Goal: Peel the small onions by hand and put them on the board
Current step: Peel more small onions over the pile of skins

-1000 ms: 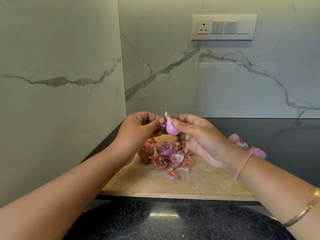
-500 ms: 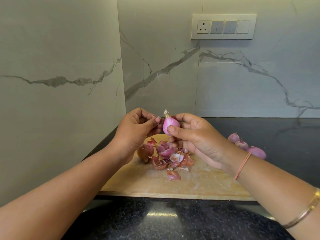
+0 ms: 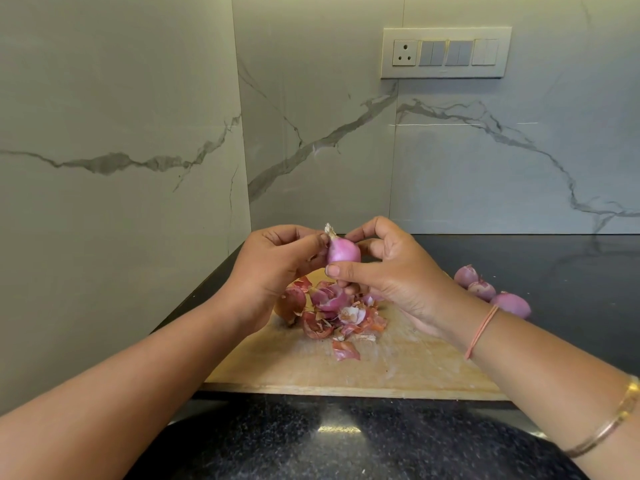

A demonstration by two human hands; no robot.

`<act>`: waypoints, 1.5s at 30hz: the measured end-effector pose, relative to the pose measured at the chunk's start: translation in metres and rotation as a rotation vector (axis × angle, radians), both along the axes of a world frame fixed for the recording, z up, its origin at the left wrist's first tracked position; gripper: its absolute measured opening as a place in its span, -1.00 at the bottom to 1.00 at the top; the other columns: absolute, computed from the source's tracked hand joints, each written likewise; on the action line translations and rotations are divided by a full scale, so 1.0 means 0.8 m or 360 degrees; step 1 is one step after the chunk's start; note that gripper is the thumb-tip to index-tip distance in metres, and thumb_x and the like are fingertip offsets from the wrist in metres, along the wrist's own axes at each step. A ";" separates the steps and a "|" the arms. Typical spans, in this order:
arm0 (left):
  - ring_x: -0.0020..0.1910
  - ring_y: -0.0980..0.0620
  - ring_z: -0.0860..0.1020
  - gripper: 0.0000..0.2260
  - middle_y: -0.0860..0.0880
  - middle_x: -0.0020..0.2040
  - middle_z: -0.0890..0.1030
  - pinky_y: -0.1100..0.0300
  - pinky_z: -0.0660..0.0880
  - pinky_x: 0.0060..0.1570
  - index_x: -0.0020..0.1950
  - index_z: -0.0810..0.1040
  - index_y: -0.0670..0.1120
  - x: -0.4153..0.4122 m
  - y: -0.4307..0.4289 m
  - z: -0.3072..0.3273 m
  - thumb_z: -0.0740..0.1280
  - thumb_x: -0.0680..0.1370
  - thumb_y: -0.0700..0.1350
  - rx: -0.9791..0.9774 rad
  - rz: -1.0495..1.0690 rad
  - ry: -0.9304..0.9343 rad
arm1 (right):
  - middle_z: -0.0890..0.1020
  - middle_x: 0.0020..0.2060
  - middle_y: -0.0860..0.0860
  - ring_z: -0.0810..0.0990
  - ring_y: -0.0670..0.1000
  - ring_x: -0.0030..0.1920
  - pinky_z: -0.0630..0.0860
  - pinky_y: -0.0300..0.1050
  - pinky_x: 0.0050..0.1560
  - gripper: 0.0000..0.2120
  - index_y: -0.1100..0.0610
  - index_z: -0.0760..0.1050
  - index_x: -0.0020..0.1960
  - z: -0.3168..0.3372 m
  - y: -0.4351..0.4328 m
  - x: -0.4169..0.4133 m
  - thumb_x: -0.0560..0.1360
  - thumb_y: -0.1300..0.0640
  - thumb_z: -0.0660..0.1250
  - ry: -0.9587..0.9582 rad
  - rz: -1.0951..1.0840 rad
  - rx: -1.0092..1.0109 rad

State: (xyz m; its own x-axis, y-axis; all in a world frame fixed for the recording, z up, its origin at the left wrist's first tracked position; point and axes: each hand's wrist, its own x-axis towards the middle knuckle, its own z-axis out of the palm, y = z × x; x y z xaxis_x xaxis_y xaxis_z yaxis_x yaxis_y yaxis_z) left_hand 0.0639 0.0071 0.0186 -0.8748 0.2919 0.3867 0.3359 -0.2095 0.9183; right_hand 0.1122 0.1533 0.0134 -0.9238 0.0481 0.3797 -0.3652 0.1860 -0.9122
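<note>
A small pink onion (image 3: 343, 250) with a dry tip pointing up is held above the wooden board (image 3: 381, 368). My right hand (image 3: 391, 275) grips it between thumb and fingers. My left hand (image 3: 273, 268) pinches at the onion's upper left side near the tip. Under the hands lies a pile of red onion skins (image 3: 337, 313), with an unpeeled brownish onion (image 3: 292, 304) at its left edge. Three peeled onions (image 3: 491, 292) lie to the right of the board on the black counter.
The board lies in a corner of a black stone counter (image 3: 554, 265), with marble walls on the left and behind. A switch panel (image 3: 445, 53) sits high on the back wall. A loose skin piece (image 3: 346, 351) lies nearer me on the board.
Both hands have risen slightly with the onion. The onion has turned in my right hand, showing more of its body, and my left fingers have closed back in on its tip side.
</note>
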 end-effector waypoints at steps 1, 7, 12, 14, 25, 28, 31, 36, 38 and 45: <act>-0.30 0.10 0.64 -0.87 -0.04 -0.31 0.66 0.34 0.56 -0.26 -0.26 0.62 -0.19 0.000 0.000 0.001 0.35 0.49 -0.30 -0.0009 0.0009 -0.0001 | 0.66 -0.08 0.14 0.61 0.06 -0.30 0.59 -0.09 -0.26 -0.63 0.11 0.40 0.00 0.000 0.000 0.000 0.32 0.27 0.52 0.0019 -0.0020 0.0045; -0.28 0.04 0.60 -0.80 -0.02 -0.37 0.63 0.15 0.59 -0.12 -0.34 0.61 -0.10 0.001 0.001 0.000 0.37 0.44 -0.34 -0.0202 0.0212 0.0149 | 0.63 -0.06 0.11 0.65 0.11 -0.25 0.60 -0.02 -0.27 -0.63 0.00 0.39 -0.07 -0.004 -0.002 -0.001 0.30 0.18 0.55 0.0128 -0.0186 0.0372; -0.32 0.06 0.62 -0.82 0.00 -0.39 0.63 0.17 0.59 -0.13 -0.31 0.60 -0.11 -0.002 -0.001 0.001 0.38 0.45 -0.33 -0.0234 0.0248 0.0207 | 0.67 -0.11 0.19 0.58 0.03 -0.30 0.53 -0.16 -0.28 -0.76 0.13 0.45 0.03 -0.002 -0.001 -0.001 0.43 0.26 0.43 0.0049 -0.0044 0.0153; -0.31 0.04 0.65 -0.83 -0.02 -0.37 0.64 0.20 0.60 -0.14 -0.30 0.60 -0.12 -0.002 -0.003 0.001 0.38 0.45 -0.33 -0.0246 0.0234 0.0236 | 0.64 -0.15 0.19 0.54 -0.02 -0.32 0.52 -0.19 -0.29 -0.83 0.15 0.47 0.06 -0.001 0.000 -0.001 0.49 0.28 0.37 -0.0008 0.0032 0.0070; -0.30 0.03 0.63 -0.85 -0.04 -0.33 0.64 0.25 0.59 -0.18 -0.25 0.62 -0.16 -0.006 -0.005 0.002 0.35 0.47 -0.35 -0.0242 0.0142 0.0279 | 0.56 -0.18 0.17 0.47 -0.02 -0.34 0.48 -0.23 -0.38 -0.80 0.28 0.51 0.11 0.002 0.004 -0.001 0.58 0.23 0.18 -0.0241 0.0372 -0.0381; -0.29 0.05 0.64 -0.87 -0.06 -0.31 0.64 0.26 0.58 -0.18 -0.23 0.61 -0.18 -0.007 -0.005 0.002 0.35 0.48 -0.34 -0.0234 0.0077 0.0222 | 0.55 -0.21 0.17 0.49 0.00 -0.34 0.50 -0.21 -0.38 -0.79 0.31 0.48 0.12 0.003 0.004 0.000 0.58 0.23 0.17 -0.0302 0.0416 -0.0481; -0.29 0.05 0.65 -0.89 -0.10 -0.29 0.64 0.29 0.58 -0.19 -0.24 0.59 -0.20 -0.009 -0.004 0.001 0.35 0.49 -0.32 -0.0197 0.0098 0.0145 | 0.55 -0.19 0.16 0.53 0.00 -0.36 0.52 -0.19 -0.35 -0.84 0.20 0.48 0.13 -0.001 0.001 -0.004 0.60 0.21 0.17 -0.0164 0.0228 -0.0340; -0.27 0.04 0.62 -0.85 -0.06 -0.33 0.61 0.19 0.60 -0.08 -0.30 0.57 -0.16 -0.010 0.000 -0.004 0.37 0.48 -0.28 -0.0220 0.0136 0.0121 | 0.64 -0.04 0.04 0.63 0.11 -0.20 0.61 -0.05 -0.09 -0.79 0.01 0.55 0.03 -0.005 0.003 -0.006 0.41 0.12 0.46 0.0138 -0.0129 0.0168; -0.29 0.06 0.61 -0.85 -0.04 -0.34 0.59 0.21 0.60 -0.09 -0.30 0.55 -0.16 -0.010 0.000 -0.004 0.36 0.48 -0.29 -0.0225 0.0122 0.0109 | 0.64 0.00 0.03 0.64 0.19 -0.16 0.61 0.03 -0.04 -0.74 -0.01 0.54 0.01 -0.006 0.002 -0.006 0.37 0.16 0.50 0.0180 -0.0192 0.0281; -0.25 0.03 0.66 -0.82 -0.08 -0.32 0.63 0.30 0.58 -0.19 -0.31 0.51 -0.20 -0.005 0.002 0.001 0.33 0.50 -0.31 -0.0011 -0.0009 -0.0098 | 0.64 -0.19 0.04 0.53 -0.07 -0.34 0.53 -0.19 -0.23 -0.85 0.10 0.52 0.03 -0.003 0.003 -0.006 0.52 0.30 0.32 -0.0006 0.0043 -0.0084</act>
